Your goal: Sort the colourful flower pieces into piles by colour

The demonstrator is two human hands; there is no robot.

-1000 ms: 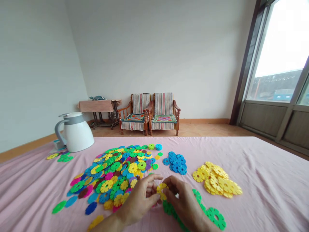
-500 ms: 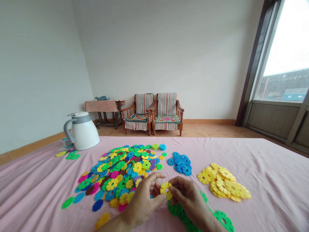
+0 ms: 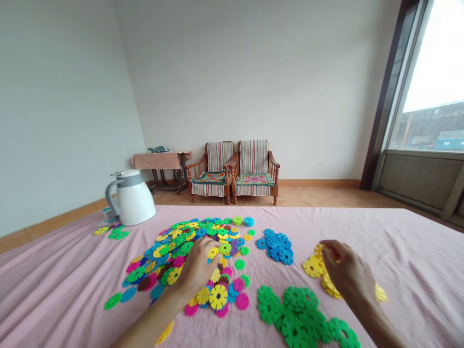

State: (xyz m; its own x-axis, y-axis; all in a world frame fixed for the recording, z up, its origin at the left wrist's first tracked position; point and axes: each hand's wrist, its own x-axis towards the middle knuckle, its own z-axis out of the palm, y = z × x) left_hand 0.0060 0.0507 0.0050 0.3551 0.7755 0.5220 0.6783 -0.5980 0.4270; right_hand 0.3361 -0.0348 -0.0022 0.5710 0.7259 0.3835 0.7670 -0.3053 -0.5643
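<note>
My left hand is over the mixed heap of flower-shaped plastic discs, thumb and fingers apart around a yellow disc. Whether it touches that disc is hard to see. On the other side, my right hand hovers at the pile of yellow discs and covers much of it. Its fingers are bent, with a gap between thumb and forefinger, and no disc shows in its grasp. Between the hands lie a pile of blue discs and, nearer me, a pile of green discs.
A white and grey jug stands on the pink tablecloth at the back left, with a few green and yellow discs before it. Beyond the table are two wooden armchairs and a cloth-covered sewing table.
Both hands have moved apart. The right one, which held a yellow disc with the left close by, has gone right to the yellow pile; the left has reached forward onto the mixed heap.
</note>
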